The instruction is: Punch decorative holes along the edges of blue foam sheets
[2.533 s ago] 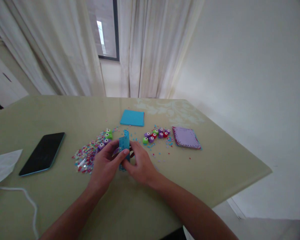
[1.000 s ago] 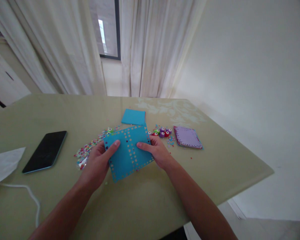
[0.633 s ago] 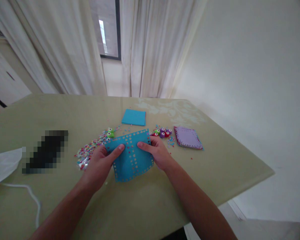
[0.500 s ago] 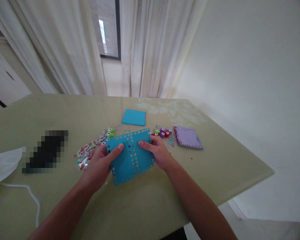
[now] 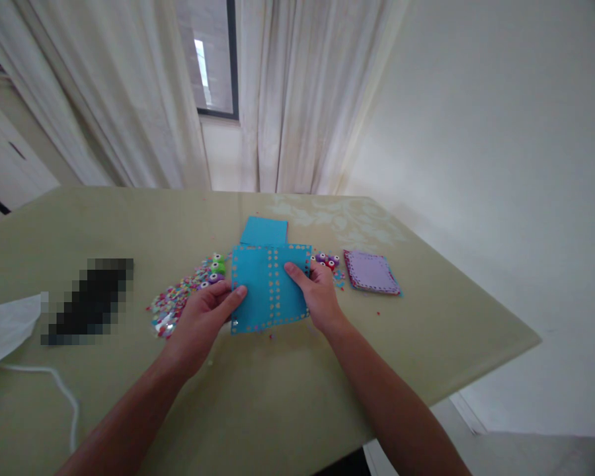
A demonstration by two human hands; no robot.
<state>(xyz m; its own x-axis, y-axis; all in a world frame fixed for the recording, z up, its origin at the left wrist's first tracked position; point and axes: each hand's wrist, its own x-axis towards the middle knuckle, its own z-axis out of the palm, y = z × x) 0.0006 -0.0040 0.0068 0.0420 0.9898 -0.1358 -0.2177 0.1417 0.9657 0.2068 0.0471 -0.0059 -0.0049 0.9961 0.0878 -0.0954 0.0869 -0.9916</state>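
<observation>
A blue sheet of craft paper (image 5: 252,284), with small holes punched along its edges and in two rows down the middle, is held above the table. My left hand (image 5: 211,314) pinches its left edge, thumb on the front. At the right edge my right hand (image 5: 320,294) grips it the same way. Behind it lies a stack of plain blue sheets (image 5: 265,231), partly covered. Small figures with round eyes, green and purple (image 5: 217,269) on the left and purple and red (image 5: 330,260) on the right, sit just beyond the sheet.
Colourful paper bits (image 5: 178,301) are heaped left of my hands. A stack of punched sheets with a lilac one on top (image 5: 373,272) lies to the right. A blurred-out dark object (image 5: 89,301), a white sheet (image 5: 10,330) and a white cable (image 5: 64,390) are at the left.
The punched blue sheet has turned level and shifted slightly right and up, now overlapping the plain stack. A few bits have appeared just below it. Both hands keep hold.
</observation>
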